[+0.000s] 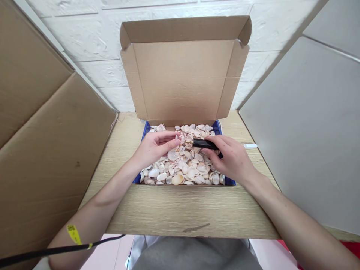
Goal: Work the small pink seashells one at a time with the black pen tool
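Note:
Between the thumb and fingertips of my left hand (154, 147) is a small pale seashell (177, 137), mostly covered by the fingers. My right hand (232, 154) is wrapped round a black mini drill (203, 143). Its thin brass-coloured bit points left toward the shell; whether the two touch I cannot tell. Both hands are above an open cardboard box with blue sides (229, 182), which is filled with many loose seashells (192, 172) in white, cream and pinkish tones.
The raised box lid (182, 78) stands against a white brick wall (92, 33). Tall cardboard (56, 127) rises on the left, and a grey-white panel (309, 131) on the right. A black cable (56, 250) with a yellow tag crosses the lower left. The wooden tabletop (194, 210) has a dark mark near its front edge.

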`<state>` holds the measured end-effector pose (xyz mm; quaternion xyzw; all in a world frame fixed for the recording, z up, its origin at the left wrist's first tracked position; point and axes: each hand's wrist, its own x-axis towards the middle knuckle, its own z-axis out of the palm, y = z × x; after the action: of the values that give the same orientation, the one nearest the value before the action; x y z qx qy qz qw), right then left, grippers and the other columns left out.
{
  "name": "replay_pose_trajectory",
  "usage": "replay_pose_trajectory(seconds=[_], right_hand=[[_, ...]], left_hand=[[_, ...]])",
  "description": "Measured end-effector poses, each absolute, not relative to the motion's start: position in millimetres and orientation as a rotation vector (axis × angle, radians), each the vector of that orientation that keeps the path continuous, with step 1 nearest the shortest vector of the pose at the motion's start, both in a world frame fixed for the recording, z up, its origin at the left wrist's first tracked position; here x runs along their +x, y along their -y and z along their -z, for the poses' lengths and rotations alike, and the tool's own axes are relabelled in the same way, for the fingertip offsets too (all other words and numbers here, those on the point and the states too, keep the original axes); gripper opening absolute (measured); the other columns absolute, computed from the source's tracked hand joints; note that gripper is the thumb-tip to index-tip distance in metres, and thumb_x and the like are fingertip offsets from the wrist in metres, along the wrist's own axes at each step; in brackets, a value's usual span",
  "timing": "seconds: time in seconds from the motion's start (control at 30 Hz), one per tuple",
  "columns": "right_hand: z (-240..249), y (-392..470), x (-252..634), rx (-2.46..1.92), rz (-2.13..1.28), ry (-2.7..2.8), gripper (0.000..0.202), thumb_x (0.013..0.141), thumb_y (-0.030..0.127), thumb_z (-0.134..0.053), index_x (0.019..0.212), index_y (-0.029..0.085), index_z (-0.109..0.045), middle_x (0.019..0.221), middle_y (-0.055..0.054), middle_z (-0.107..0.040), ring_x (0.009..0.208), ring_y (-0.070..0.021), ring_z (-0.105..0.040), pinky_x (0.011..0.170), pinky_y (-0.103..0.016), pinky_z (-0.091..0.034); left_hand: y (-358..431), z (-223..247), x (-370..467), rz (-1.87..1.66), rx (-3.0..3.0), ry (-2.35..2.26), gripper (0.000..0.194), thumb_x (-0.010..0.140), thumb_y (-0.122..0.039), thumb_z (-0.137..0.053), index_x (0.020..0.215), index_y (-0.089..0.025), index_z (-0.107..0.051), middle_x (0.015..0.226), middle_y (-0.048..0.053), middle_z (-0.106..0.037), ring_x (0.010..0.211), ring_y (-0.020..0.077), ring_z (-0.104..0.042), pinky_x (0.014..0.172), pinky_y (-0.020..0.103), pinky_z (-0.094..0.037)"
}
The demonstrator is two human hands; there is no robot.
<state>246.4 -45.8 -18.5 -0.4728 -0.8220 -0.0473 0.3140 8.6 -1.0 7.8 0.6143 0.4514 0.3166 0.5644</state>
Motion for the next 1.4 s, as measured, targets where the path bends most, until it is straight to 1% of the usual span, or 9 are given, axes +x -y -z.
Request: replay_pose_trajectory(seconds=[0.13, 0.3, 0.53, 0.87, 1.03, 1.13, 1.23, 1.4], right_hand=[[18.2, 46.0, 246.8, -1.287, 0.142, 2.171, 0.022, 0.092, 0.027, -0.053, 0.109, 0.015, -0.057, 0.091, -0.009, -0.069, 0.08, -0.0223, -0.066, 0.066, -0.034, -0.052], [17.5, 45.9, 246.8, -1.286, 0.147, 2.162, 0.023, 0.092, 0.028, -0.053, 0.109, 0.014, -0.059, 0.09, -0.009, -0.069, 0.079, -0.0218, -0.065, 0.067, -0.034, -0.053], [18.2, 44.1, 247.9, -1.252, 0.181, 2.141, 0.022, 0.091, 0.028, -0.055, 0.109, 0.016, -0.06, 0.094, -0.01, -0.069, 0.084, -0.0228, -0.064, 0.072, -0.037, -0.054], [17.5, 44.0, 247.3, -1.235, 0.189, 2.135, 0.023, 0.09, 0.026, -0.057, 0.11, 0.015, -0.06, 0.096, -0.01, -0.07, 0.085, -0.0231, -0.063, 0.073, -0.037, -0.054], [17.2, 43.8, 247.4, -1.243, 0.205, 2.131, 0.022, 0.09, 0.026, -0.057, 0.109, 0.015, -0.061, 0.096, -0.01, -0.07, 0.085, -0.0236, -0.064, 0.072, -0.037, -0.054], [17.6, 43.7, 247.5, -1.252, 0.199, 2.131, 0.023, 0.09, 0.026, -0.057, 0.109, 0.016, -0.061, 0.098, -0.011, -0.069, 0.087, -0.0242, -0.064, 0.074, -0.038, -0.054], [18.2, 43.8, 247.5, -1.253, 0.206, 2.127, 0.023, 0.089, 0.026, -0.057, 0.109, 0.015, -0.061, 0.098, -0.011, -0.069, 0.088, -0.0246, -0.064, 0.074, -0.038, -0.055], [19.0, 43.9, 247.6, -1.25, 0.21, 2.121, 0.023, 0.089, 0.026, -0.058, 0.11, 0.016, -0.06, 0.097, -0.01, -0.069, 0.087, -0.0243, -0.064, 0.074, -0.039, -0.055]], left_hand=[[0.0, -7.7, 8.1, -0.768, 1.401, -1.048, 0.042, 0.077, -0.041, -0.072, 0.108, -0.014, -0.071, 0.073, 0.004, -0.065, 0.053, 0.0081, -0.048, 0.045, 0.02, -0.042], [0.4, -6.9, 7.9, -0.767, 1.411, -1.052, 0.041, 0.078, -0.041, -0.072, 0.108, -0.014, -0.072, 0.073, 0.003, -0.063, 0.053, 0.0075, -0.047, 0.045, 0.019, -0.042], [1.1, -6.7, 9.6, -0.747, 1.434, -1.07, 0.043, 0.078, -0.042, -0.071, 0.11, -0.012, -0.071, 0.067, 0.001, -0.058, 0.052, 0.0071, -0.043, 0.044, 0.019, -0.038], [0.7, -4.5, 7.8, -0.706, 1.501, -1.079, 0.046, 0.08, -0.047, -0.067, 0.114, -0.015, -0.071, 0.072, 0.003, -0.061, 0.055, 0.0085, -0.043, 0.047, 0.021, -0.036], [0.0, -4.2, 7.2, -0.702, 1.525, -1.073, 0.048, 0.081, -0.048, -0.066, 0.115, -0.016, -0.07, 0.078, 0.006, -0.068, 0.058, 0.0105, -0.049, 0.049, 0.022, -0.038], [-0.2, -4.4, 6.9, -0.703, 1.547, -1.062, 0.047, 0.081, -0.049, -0.066, 0.115, -0.017, -0.071, 0.088, 0.008, -0.072, 0.064, 0.0127, -0.056, 0.055, 0.024, -0.044], [0.0, -4.6, 6.8, -0.707, 1.551, -1.057, 0.047, 0.081, -0.049, -0.065, 0.115, -0.017, -0.071, 0.094, 0.009, -0.073, 0.07, 0.0152, -0.06, 0.062, 0.027, -0.049], [0.7, -5.4, 7.5, -0.701, 1.55, -1.081, 0.048, 0.08, -0.05, -0.066, 0.115, -0.017, -0.071, 0.094, 0.009, -0.074, 0.076, 0.0179, -0.063, 0.066, 0.028, -0.051]])
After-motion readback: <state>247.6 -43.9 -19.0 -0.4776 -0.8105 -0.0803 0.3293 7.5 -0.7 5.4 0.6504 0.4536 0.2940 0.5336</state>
